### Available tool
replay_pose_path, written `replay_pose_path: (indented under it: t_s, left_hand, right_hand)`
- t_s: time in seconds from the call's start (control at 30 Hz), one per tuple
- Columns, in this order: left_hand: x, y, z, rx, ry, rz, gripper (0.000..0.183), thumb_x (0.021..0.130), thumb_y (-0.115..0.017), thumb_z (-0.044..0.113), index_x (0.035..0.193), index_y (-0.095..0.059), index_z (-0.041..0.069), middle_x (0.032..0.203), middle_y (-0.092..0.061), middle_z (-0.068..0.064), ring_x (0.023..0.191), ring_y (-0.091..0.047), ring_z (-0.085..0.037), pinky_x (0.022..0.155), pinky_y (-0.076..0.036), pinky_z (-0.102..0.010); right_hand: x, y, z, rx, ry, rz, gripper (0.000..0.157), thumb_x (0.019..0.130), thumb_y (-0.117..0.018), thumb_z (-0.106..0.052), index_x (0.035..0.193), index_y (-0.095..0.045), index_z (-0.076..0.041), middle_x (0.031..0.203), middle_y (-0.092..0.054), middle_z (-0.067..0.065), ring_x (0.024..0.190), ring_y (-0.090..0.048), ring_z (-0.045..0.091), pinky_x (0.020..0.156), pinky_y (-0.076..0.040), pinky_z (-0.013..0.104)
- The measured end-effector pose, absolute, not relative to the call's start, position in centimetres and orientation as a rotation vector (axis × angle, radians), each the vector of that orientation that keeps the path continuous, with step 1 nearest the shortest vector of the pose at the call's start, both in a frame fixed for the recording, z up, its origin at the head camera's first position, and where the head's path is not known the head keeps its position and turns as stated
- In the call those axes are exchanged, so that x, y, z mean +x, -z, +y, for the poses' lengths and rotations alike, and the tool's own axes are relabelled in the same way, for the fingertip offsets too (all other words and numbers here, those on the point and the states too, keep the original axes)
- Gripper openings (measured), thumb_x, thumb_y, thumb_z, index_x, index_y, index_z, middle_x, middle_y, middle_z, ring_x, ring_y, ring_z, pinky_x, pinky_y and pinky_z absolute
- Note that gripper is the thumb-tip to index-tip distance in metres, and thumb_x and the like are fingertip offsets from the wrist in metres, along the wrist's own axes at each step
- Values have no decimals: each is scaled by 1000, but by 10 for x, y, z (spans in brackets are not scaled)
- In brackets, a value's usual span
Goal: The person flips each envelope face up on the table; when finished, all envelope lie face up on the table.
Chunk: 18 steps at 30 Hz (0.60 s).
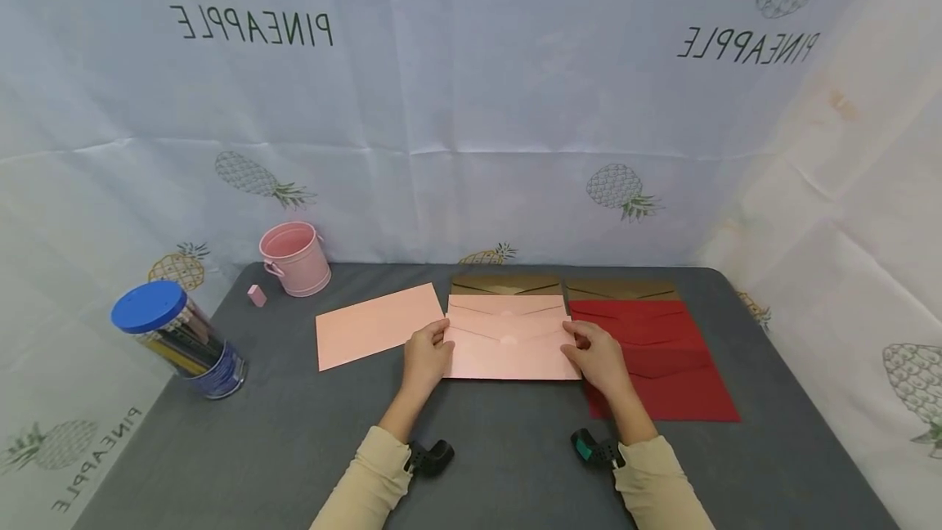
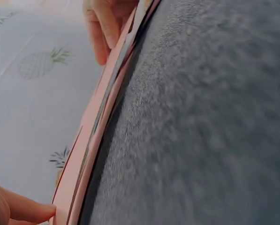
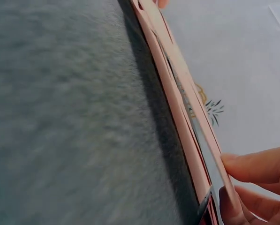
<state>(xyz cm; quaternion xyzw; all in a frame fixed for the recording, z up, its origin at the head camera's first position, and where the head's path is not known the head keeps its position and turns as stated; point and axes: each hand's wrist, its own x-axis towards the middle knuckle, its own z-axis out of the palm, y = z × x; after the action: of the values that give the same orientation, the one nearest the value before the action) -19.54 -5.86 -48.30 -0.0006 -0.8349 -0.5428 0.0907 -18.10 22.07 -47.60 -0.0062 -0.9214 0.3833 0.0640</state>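
Between my two hands is a light pink envelope [image 1: 508, 360], flap side up, held level over another pink envelope [image 1: 508, 301] whose top edge shows behind it. My left hand [image 1: 427, 357] pinches its left edge between thumb and fingers. At the right edge my right hand [image 1: 599, 357] pinches it the same way. Seen edge-on in the right wrist view, the held envelope [image 3: 200, 112] has a narrow gap between it and the pink layer below. A separate pink envelope [image 1: 379, 327] lies slanted, plain side up, left of my left hand.
Overlapping red envelopes [image 1: 662, 366] lie to the right, partly under my right hand. Gold envelopes [image 1: 621, 290] show at the back. On the left stand a pink bucket [image 1: 294, 260], a pink eraser-like block [image 1: 257, 295] and a blue-lidded pencil jar [image 1: 180, 342].
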Motion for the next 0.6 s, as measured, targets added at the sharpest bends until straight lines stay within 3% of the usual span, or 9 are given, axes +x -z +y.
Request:
replay_pose_path:
  t_s: [0.17,0.37,0.6]
  left_hand:
    - [-196,488,-54,12,1575,-2470,34,83,-61,-7,117,-63,-8,114,-64,-26,105,-64,-34,83,-55,-38]
    - [-194,491,-52,25,1510,-2473,34,83,-63,-5,116,-65,-5,115,-66,-22,104,-65,-32,84,-55,-41]
    - [-197,494,-56,18,1480,-2501,34,83,-65,-2,117,-65,-4,117,-65,-22,107,-64,-34,88,-53,-44]
  right_hand:
    - [-185,477,218,-22,-1115,-2787,43,84,-66,-7,126,-60,-1,130,-56,23,94,-58,30,77,-51,40]
    - [-185,473,217,3,-1111,-2795,42,86,-64,-7,127,-58,2,131,-53,27,111,-55,40,89,-50,52]
    - [-188,475,215,16,-1080,-2808,42,86,-64,-6,126,-58,3,131,-53,27,118,-52,43,92,-47,54]
